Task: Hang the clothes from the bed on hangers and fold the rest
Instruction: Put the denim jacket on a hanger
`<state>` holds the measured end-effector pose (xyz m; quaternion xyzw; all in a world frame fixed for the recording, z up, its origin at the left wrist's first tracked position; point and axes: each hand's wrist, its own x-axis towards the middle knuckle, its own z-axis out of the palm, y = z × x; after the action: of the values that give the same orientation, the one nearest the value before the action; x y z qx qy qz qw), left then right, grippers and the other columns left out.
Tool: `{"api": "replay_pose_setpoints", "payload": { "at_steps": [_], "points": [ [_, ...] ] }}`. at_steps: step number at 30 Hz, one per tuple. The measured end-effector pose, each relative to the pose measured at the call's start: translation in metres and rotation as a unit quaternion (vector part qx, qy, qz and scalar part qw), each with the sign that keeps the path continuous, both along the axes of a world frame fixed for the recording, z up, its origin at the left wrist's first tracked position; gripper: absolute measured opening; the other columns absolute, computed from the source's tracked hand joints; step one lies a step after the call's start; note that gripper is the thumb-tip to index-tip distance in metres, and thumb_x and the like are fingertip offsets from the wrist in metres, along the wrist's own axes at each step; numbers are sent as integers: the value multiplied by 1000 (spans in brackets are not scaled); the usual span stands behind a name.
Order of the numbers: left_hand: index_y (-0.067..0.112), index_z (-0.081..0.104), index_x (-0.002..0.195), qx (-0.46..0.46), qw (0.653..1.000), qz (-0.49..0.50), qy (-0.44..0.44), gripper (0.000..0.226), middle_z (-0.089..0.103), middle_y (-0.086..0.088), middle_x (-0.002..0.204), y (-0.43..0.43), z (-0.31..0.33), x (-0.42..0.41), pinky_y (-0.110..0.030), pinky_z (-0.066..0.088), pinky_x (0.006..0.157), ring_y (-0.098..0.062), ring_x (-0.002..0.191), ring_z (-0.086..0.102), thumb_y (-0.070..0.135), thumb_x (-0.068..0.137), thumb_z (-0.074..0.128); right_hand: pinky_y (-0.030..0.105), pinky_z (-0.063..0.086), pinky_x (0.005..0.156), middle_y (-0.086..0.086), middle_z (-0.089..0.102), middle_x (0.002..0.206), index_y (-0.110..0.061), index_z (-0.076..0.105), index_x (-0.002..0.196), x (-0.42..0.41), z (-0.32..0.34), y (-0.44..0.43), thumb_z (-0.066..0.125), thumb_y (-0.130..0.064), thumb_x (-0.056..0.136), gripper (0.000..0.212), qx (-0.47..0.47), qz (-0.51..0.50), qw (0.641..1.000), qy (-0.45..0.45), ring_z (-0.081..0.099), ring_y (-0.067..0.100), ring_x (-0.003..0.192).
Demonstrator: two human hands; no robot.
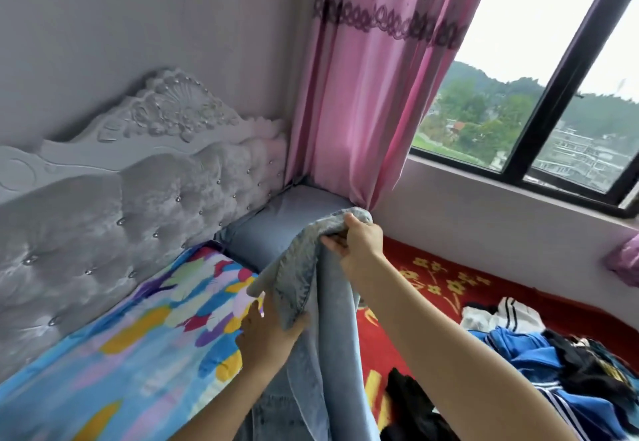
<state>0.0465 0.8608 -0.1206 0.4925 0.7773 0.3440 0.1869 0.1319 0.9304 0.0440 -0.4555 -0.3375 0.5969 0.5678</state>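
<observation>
A pair of light blue jeans (pixel 337 319) hangs in the air over the bed, held up by both my hands. My right hand (pixel 359 236) grips the bunched top end of the denim, high near the curtain's lower end. My left hand (pixel 268 331) grips a lower fold of the same jeans, its thumb lying on the fabric. The legs drop out of the frame's lower edge. A heap of clothes (pixel 553 361), blue, white and black, lies on the red bedspread (pixel 432 285) at the right.
A colourful pillow (pixel 138 337) and a grey-blue pillow (pixel 276 222) lie against the tufted grey headboard (pixel 121 205). A pink curtain (pixel 373 94) hangs in the corner beside the dark-framed window (pixel 553 94). A black garment (pixel 408 395) lies by the jeans.
</observation>
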Motion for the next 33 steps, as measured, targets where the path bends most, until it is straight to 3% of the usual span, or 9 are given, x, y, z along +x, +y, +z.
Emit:
{"api": "replay_pose_setpoints", "payload": {
  "at_steps": [3, 6, 9, 12, 20, 25, 27, 30, 33],
  "points": [
    [12, 58, 102, 43, 985, -104, -132, 34, 61, -7, 103, 15, 17, 3, -26, 38, 80, -22, 104, 56, 42, 88, 56, 26, 52, 37, 12, 56, 53, -3, 51, 73, 12, 32, 6, 51, -5, 95, 22, 38, 7, 999, 26, 57, 15, 38],
    [-3, 57, 67, 121, 963, -120, -211, 34, 52, 3, 59, 25, 42, 7, -21, 33, 61, -3, 58, 46, 22, 89, 61, 28, 54, 41, 12, 56, 61, -3, 53, 72, 25, 59, 17, 55, -6, 93, 21, 58, 4, 998, 20, 58, 18, 49],
    [5, 55, 67, 149, 962, -62, -219, 26, 51, -8, 66, 37, 64, -3, -23, 34, 59, -14, 63, 45, 11, 92, 55, 28, 53, 40, 14, 57, 67, -2, 53, 73, 42, 76, 33, 58, -5, 91, 18, 50, -1, 998, 34, 59, 21, 57],
    [6, 56, 67, 194, 913, 3, -359, 27, 55, -13, 68, 40, 91, -31, -31, 37, 67, -20, 67, 49, 9, 94, 51, 26, 50, 35, 14, 58, 68, -2, 52, 75, 55, 85, 47, 58, -5, 91, 17, 47, -8, 999, 18, 58, 21, 54],
    [6, 58, 72, 297, 940, 74, -154, 23, 49, -1, 56, 30, 144, -86, -17, 34, 50, -14, 56, 40, 15, 93, 55, 19, 42, 29, 8, 48, 34, -4, 46, 67, 56, 45, 64, 37, -5, 94, 28, -14, 162, 962, -220, 46, 15, 24],
    [12, 56, 64, 251, 890, 104, -367, 29, 58, -5, 58, 17, 99, -92, -32, 37, 65, -20, 60, 54, 15, 92, 51, 18, 45, 34, 7, 50, 48, -11, 47, 61, 45, -56, 57, 47, -10, 88, 27, -121, 247, 904, -326, 49, 14, 29],
    [12, 52, 66, 229, 901, 118, -350, 26, 53, -11, 70, 13, 88, -93, -33, 35, 70, -20, 70, 49, 15, 93, 50, 14, 37, 36, 6, 48, 49, -11, 47, 58, 36, -104, 47, 49, -12, 87, 29, -122, 263, 899, -329, 47, 14, 32],
    [14, 43, 63, 241, 938, 95, -232, 32, 45, 2, 58, 1, 83, -101, -30, 30, 61, -11, 60, 40, 15, 94, 50, 28, 37, 56, 9, 51, 68, -11, 49, 65, 31, -170, 38, 50, -23, 91, 28, -40, 253, 879, -402, 48, 20, 58],
    [16, 34, 57, 247, 954, 90, -145, 41, 32, 13, 39, -13, 88, -111, -17, 24, 44, -1, 41, 28, 14, 94, 50, 27, 37, 85, 4, 49, 106, -12, 54, 108, 33, -222, 23, 53, -16, 87, 21, 61, 316, 778, -540, 47, 21, 102]
  ]
}}
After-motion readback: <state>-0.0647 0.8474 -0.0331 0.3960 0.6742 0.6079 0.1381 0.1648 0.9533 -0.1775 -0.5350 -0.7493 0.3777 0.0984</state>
